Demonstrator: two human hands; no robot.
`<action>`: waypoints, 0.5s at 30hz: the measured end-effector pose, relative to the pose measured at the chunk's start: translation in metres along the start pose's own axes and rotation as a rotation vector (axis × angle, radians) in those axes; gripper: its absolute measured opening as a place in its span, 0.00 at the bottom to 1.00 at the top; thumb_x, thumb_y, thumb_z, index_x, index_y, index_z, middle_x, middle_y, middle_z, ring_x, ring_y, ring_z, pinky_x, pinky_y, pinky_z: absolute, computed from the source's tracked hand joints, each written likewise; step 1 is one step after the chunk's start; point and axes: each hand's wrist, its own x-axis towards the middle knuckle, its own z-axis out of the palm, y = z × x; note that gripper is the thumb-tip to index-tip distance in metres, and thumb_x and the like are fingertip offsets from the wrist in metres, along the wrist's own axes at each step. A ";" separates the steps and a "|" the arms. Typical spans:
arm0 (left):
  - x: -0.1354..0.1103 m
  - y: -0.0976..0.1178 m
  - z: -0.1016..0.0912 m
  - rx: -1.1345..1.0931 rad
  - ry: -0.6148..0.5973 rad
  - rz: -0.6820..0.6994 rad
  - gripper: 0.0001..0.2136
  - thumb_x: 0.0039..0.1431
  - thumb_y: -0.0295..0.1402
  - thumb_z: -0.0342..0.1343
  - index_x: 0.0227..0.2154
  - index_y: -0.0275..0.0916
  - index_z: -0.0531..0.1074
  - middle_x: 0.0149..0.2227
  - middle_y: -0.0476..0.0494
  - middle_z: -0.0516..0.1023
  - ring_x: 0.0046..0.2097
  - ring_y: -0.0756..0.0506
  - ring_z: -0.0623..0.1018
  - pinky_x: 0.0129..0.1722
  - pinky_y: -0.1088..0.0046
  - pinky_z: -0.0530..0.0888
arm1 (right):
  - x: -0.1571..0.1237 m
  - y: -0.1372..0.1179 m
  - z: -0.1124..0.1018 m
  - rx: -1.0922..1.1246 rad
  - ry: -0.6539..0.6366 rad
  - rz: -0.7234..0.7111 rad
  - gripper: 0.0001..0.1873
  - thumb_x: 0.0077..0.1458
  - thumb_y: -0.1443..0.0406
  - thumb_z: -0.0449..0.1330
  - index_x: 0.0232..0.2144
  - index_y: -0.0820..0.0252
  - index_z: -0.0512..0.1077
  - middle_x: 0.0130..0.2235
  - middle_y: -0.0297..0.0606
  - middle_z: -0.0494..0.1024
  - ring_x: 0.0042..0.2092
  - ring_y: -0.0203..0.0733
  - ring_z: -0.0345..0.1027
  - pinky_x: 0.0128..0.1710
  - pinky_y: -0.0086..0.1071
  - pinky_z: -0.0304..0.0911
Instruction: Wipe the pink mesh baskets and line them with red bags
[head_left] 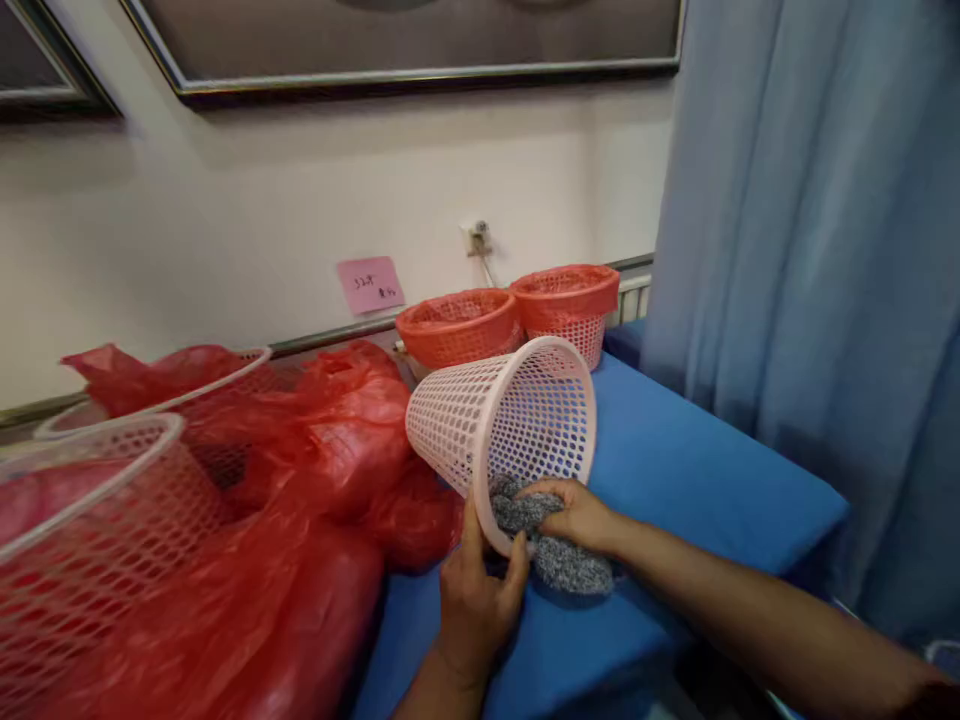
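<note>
A pale pink perforated plastic wastebasket (pixel 459 408) lies tipped on its side on the blue-covered table (pixel 675 460), its mouth turned toward me. My left hand (pixel 480 590) grips the lower rim, thumb and fingers on either side of it. In my right hand (pixel 574 515) is a speckled grey cleaning cloth (pixel 574 567), bunched up. Part of the cloth reaches inside the rim and the rest hangs outside, close to the table. My right fingertips are partly hidden in the cloth's folds.
Two baskets lined with red bags, a nearer one (pixel 457 325) and a farther one (pixel 566 290), stand behind. Red plastic bags (pixel 330 430) and a white-rimmed basket (pixel 112 490) crowd the left. A blue curtain (pixel 795 250) hangs at right; a pink note (pixel 370 284) is on the wall.
</note>
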 end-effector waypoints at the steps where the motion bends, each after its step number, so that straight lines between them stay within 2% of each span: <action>1: -0.001 0.001 0.000 -0.006 0.002 -0.004 0.33 0.69 0.38 0.59 0.71 0.31 0.56 0.39 0.38 0.87 0.29 0.45 0.85 0.31 0.74 0.83 | -0.004 -0.002 -0.002 -0.166 -0.003 -0.057 0.30 0.47 0.75 0.60 0.53 0.57 0.77 0.50 0.40 0.81 0.48 0.44 0.76 0.50 0.37 0.73; 3: -0.002 0.001 0.000 -0.017 0.010 -0.008 0.33 0.69 0.36 0.59 0.71 0.32 0.57 0.34 0.42 0.87 0.26 0.46 0.84 0.29 0.75 0.82 | -0.012 -0.006 -0.010 -0.465 0.001 -0.128 0.28 0.49 0.75 0.62 0.52 0.53 0.79 0.53 0.39 0.79 0.51 0.46 0.74 0.53 0.38 0.71; 5: -0.002 0.001 0.001 -0.029 0.027 -0.006 0.32 0.69 0.35 0.59 0.71 0.32 0.58 0.33 0.43 0.86 0.26 0.47 0.83 0.28 0.75 0.82 | -0.015 -0.007 -0.028 -0.742 0.010 -0.126 0.24 0.54 0.74 0.61 0.51 0.52 0.80 0.55 0.41 0.78 0.51 0.48 0.72 0.52 0.40 0.70; 7: -0.001 0.000 0.001 -0.042 0.046 0.002 0.31 0.68 0.33 0.59 0.71 0.33 0.59 0.35 0.42 0.86 0.27 0.47 0.83 0.30 0.76 0.82 | -0.014 -0.008 -0.058 -0.943 0.045 -0.072 0.20 0.61 0.73 0.56 0.50 0.54 0.80 0.57 0.45 0.77 0.50 0.51 0.71 0.49 0.42 0.70; 10: 0.001 -0.001 0.001 -0.062 0.063 0.026 0.32 0.67 0.31 0.59 0.71 0.34 0.58 0.36 0.43 0.86 0.27 0.48 0.83 0.31 0.76 0.82 | -0.009 -0.009 -0.105 -1.156 0.198 -0.012 0.22 0.66 0.73 0.52 0.56 0.54 0.77 0.64 0.49 0.71 0.49 0.51 0.70 0.49 0.43 0.68; 12: 0.003 0.000 0.000 -0.068 0.060 0.031 0.32 0.67 0.31 0.59 0.71 0.35 0.59 0.34 0.46 0.84 0.25 0.49 0.81 0.30 0.77 0.82 | -0.008 -0.009 -0.122 -1.238 0.330 0.032 0.24 0.67 0.72 0.51 0.60 0.52 0.75 0.68 0.48 0.67 0.50 0.51 0.69 0.51 0.44 0.68; 14: 0.004 0.000 0.000 -0.068 0.052 0.018 0.31 0.67 0.31 0.60 0.71 0.35 0.59 0.31 0.48 0.83 0.24 0.50 0.80 0.29 0.77 0.81 | -0.011 -0.006 -0.116 -1.147 0.372 0.080 0.25 0.64 0.72 0.54 0.59 0.52 0.75 0.66 0.48 0.68 0.52 0.52 0.69 0.51 0.44 0.68; 15: 0.004 0.000 0.000 -0.070 0.049 0.008 0.31 0.67 0.31 0.60 0.70 0.36 0.60 0.32 0.48 0.84 0.24 0.50 0.80 0.29 0.77 0.81 | -0.015 -0.004 -0.106 -1.043 0.341 0.087 0.25 0.61 0.73 0.56 0.58 0.53 0.76 0.65 0.48 0.69 0.53 0.53 0.69 0.53 0.45 0.68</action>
